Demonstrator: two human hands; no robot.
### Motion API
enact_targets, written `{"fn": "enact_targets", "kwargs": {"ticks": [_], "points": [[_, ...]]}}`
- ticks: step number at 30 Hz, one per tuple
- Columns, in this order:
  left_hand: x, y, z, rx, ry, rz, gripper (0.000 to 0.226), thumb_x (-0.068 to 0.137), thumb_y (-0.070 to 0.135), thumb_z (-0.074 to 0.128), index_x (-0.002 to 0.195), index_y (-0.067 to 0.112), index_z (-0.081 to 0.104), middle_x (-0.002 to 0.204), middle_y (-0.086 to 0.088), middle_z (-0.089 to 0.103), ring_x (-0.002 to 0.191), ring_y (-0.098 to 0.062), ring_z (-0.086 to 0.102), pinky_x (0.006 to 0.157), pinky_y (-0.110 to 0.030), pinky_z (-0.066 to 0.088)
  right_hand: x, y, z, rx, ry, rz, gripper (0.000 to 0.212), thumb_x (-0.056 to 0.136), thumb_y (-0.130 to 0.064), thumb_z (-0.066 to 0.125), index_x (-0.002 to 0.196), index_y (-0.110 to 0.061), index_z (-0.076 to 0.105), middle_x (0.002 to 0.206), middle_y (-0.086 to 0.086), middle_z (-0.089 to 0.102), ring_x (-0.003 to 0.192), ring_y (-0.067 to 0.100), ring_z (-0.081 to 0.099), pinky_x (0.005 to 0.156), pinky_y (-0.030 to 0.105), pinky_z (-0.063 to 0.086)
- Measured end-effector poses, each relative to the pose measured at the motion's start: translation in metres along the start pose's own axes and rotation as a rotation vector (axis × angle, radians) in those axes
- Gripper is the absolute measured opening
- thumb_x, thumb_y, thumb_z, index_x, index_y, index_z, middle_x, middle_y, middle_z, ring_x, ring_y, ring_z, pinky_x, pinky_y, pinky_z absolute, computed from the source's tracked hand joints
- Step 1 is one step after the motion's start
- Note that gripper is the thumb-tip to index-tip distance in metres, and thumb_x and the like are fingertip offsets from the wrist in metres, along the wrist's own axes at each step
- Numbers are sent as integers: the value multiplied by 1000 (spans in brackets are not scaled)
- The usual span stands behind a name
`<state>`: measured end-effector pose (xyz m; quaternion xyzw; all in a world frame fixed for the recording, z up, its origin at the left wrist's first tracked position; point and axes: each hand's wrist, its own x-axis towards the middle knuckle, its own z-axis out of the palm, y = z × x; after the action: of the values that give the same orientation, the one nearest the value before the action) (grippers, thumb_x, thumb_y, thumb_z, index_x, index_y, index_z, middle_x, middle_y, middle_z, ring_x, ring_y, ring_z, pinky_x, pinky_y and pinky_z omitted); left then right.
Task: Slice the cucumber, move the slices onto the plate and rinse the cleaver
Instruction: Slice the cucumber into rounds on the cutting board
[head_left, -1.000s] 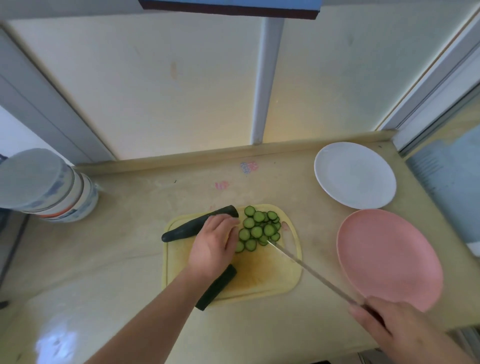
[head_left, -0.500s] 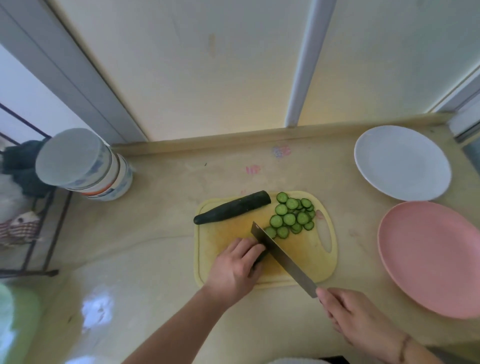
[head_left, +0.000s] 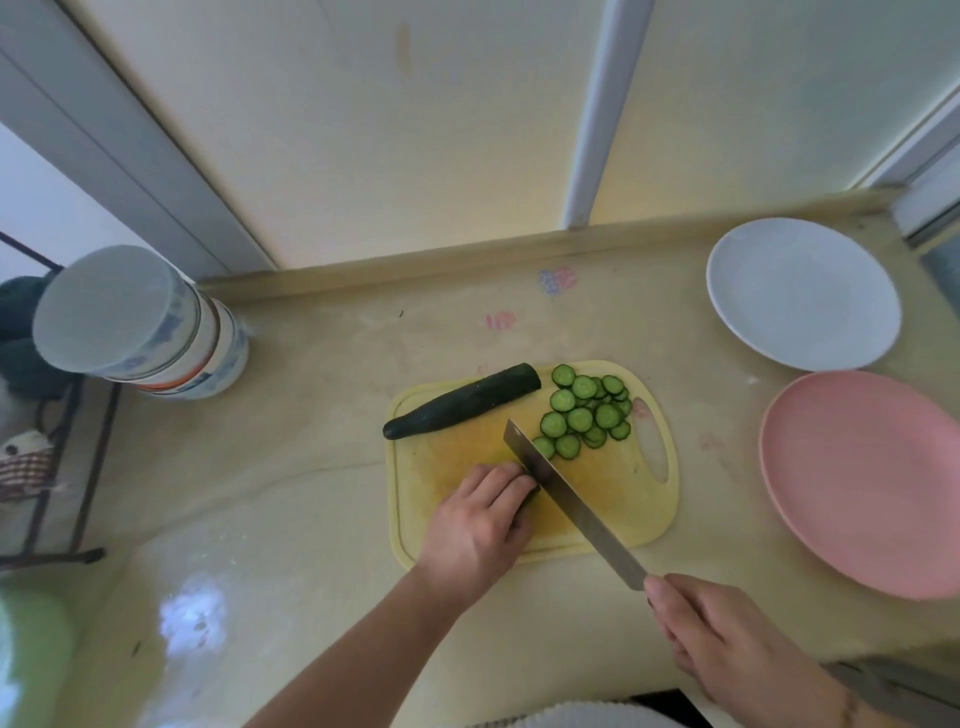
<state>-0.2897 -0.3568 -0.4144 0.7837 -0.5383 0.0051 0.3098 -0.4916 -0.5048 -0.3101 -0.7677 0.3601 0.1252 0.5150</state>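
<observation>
Since a moment ago our left hand (head_left: 480, 525) has hardly moved on the cutting board (head_left: 613, 493), and the cleaver (head_left: 574, 506) has stayed right beside its fingers.

We tell where things are from the cutting board. On the counter (head_left: 311, 467) far to its right lies the big pink plate (head_left: 872, 483), and behind that plate lies the white plate (head_left: 802, 293). Far to the left of the board stands a stack of bowls (head_left: 143, 322).

On the back edge of the board lies one dark cucumber piece (head_left: 462, 400). On the front part, our left hand is curled down over the other piece (head_left: 530, 500). Only a tiny dark bit of it shows. Our right hand (head_left: 727, 644), in front of the board, is wrapped round the cleaver's handle. The blade slants across the board and touches our left fingertips (head_left: 522, 480).

The cut slices (head_left: 584, 413) sit in a heap at the back right of the board, by its handle hole.

What could go wrong? We think the blade could nick our fingers, because they are so close. The round piece could roll under our hand. The blade's tip is near the heap, so it could push slices off the board.
</observation>
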Motion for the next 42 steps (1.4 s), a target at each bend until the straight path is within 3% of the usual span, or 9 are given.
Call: {"fn": "enact_targets", "kwargs": {"ticks": [3, 7, 10, 14, 19, 26, 35, 42], "points": [[1, 0, -2, -14, -1, -6, 25, 88, 12, 70, 113, 9, 71, 115, -4, 66, 100, -22, 62, 81, -34, 56, 1, 1, 2, -7, 2, 0, 72, 71, -85, 36, 62, -14, 36, 49, -3, 36, 45, 9, 34, 48, 22, 29], [2, 0, -2, -21, -1, -7, 23, 89, 11, 69, 111, 8, 71, 114, -4, 67, 101, -22, 63, 82, -34, 56, 4, -1, 0, -49, -22, -9, 61, 86, -71, 32, 62, -15, 39, 48, -4, 40, 46, 7, 37, 52, 22, 33], [2, 0, -1, -25, -1, -7, 24, 88, 11, 69, 111, 7, 72, 114, -5, 67, 102, -22, 63, 83, -33, 56, 10, -3, 2, -95, -44, -16, 53, 84, -63, 29, 62, -16, 38, 47, -7, 38, 46, 6, 35, 53, 24, 33], [3, 2, -2, -29, 8, -9, 24, 87, 9, 70, 110, 7, 72, 113, -5, 68, 101, -21, 63, 83, -32, 56, 23, 1, 10, -186, -30, -52, 56, 83, -67, 24, 60, -19, 39, 48, -9, 44, 48, 8, 40, 56, 31, 38], [3, 2, -3, -26, 12, -12, 23, 86, 9, 71, 109, 8, 72, 112, -5, 67, 101, -21, 63, 83, -31, 56, 25, 7, 12, -192, 2, -74, 63, 85, -73, 17, 60, -20, 40, 50, -10, 49, 48, 9, 44, 54, 29, 39], [2, 2, -3, -34, 10, -17, 21, 87, 8, 71, 108, 7, 71, 110, -6, 67, 100, -22, 63, 83, -32, 56, 17, -1, 7, -113, -3, -86, 63, 79, -78, 26, 62, -18, 34, 52, -5, 35, 48, 7, 32, 52, 32, 32], [3, 4, -4, -49, 17, -25, 19, 87, 8, 71, 106, 7, 71, 110, -5, 66, 99, -23, 63, 82, -33, 56, 11, -8, 2, -132, -25, -72, 75, 76, -86, 20, 62, -14, 37, 52, -1, 39, 50, 7, 37, 58, 42, 41], [3, 3, -4, -47, 18, -21, 20, 87, 8, 72, 106, 6, 71, 111, -6, 66, 100, -23, 63, 84, -32, 55, 15, -7, 5, -145, -39, -53, 63, 81, -75, 22, 62, -18, 37, 51, -4, 38, 50, 7, 35, 56, 34, 37]]}}
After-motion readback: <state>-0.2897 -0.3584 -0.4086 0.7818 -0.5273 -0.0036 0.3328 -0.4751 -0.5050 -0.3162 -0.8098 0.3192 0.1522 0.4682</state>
